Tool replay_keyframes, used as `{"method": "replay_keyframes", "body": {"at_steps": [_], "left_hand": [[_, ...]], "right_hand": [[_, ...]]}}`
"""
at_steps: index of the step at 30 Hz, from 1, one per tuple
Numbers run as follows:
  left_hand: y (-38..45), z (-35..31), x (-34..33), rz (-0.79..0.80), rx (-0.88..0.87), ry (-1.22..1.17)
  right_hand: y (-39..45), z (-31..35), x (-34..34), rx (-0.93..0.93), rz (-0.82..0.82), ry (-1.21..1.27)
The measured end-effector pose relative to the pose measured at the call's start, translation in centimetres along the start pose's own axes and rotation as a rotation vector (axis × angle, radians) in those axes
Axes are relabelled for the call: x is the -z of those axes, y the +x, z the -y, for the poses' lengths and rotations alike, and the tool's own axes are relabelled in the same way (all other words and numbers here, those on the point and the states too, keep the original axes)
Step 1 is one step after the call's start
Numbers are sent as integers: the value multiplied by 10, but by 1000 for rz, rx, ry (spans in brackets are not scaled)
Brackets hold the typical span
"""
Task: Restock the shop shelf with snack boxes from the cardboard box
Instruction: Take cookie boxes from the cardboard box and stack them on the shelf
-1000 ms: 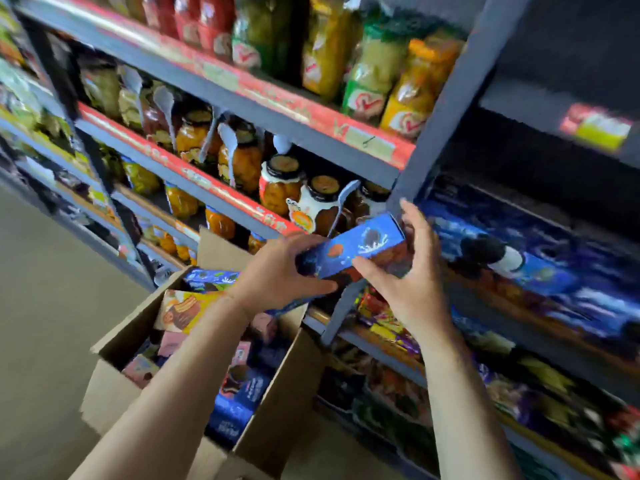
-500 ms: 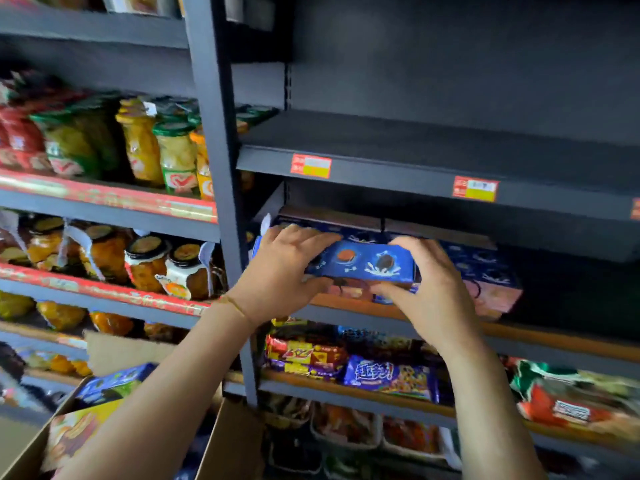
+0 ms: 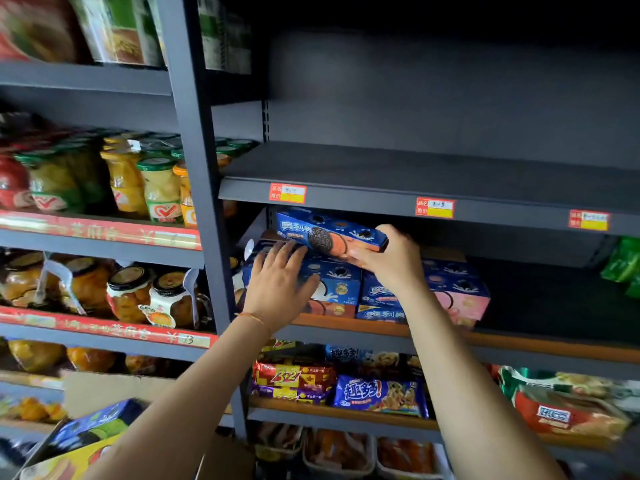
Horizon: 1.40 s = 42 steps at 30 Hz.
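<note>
A long blue cookie box (image 3: pixel 325 233) lies tilted on top of the blue snack boxes (image 3: pixel 341 289) stacked on the middle shelf (image 3: pixel 519 341). My right hand (image 3: pixel 388 259) grips the long box at its right end. My left hand (image 3: pixel 278 285) lies with straight fingers against the front of the left stacked box, just under the long box. More blue and pink boxes (image 3: pixel 457 289) stand to the right of my right wrist. The cardboard box (image 3: pixel 104 389) sits at the bottom left with blue and yellow packs (image 3: pixel 86 434) inside.
A dark upright post (image 3: pixel 201 216) divides the shelving. Jars of preserved fruit (image 3: pixel 156 188) fill the left bays. The shelf above (image 3: pixel 415 174) carries price tags. Snack bags (image 3: pixel 377 393) lie on the shelf below, and green packs (image 3: pixel 623 265) stand at the far right.
The long blue box has gone up onto the top of the stacked boxes. My left hand has let go of it and now lies flat on the stack below.
</note>
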State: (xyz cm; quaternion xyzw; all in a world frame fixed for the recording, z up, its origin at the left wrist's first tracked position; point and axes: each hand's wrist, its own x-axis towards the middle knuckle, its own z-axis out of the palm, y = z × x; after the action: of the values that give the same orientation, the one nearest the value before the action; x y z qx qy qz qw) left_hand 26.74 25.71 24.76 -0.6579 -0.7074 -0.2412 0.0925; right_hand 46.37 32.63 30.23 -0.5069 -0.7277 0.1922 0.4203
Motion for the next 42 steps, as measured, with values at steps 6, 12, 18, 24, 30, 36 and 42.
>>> {"method": "replay_keyframes", "body": {"at_steps": [6,12,18,24,30,36,42], "left_hand": [[6,2,2,21,41,-15],[20,10,4,-11,159,-102],[28,15,3,71,244,-30],[42,17,8,169,301,-74],[46,20,1,149,295,-106],[46,22,-3,116,311,-110],[47,29,-5,99,314,-119]], "right_hand": [[18,16,-12,-17,84,-49],[30,6,-19,-23,117,-49],[31,-11,-30,-26,32,-111],[34,-18,-36,-29,-66,-132],[40,-16,-43,-28,-77,-88],[41,-17,-53,-6,-48,-52],[37,-16,-51,-32,-16,-20]]}}
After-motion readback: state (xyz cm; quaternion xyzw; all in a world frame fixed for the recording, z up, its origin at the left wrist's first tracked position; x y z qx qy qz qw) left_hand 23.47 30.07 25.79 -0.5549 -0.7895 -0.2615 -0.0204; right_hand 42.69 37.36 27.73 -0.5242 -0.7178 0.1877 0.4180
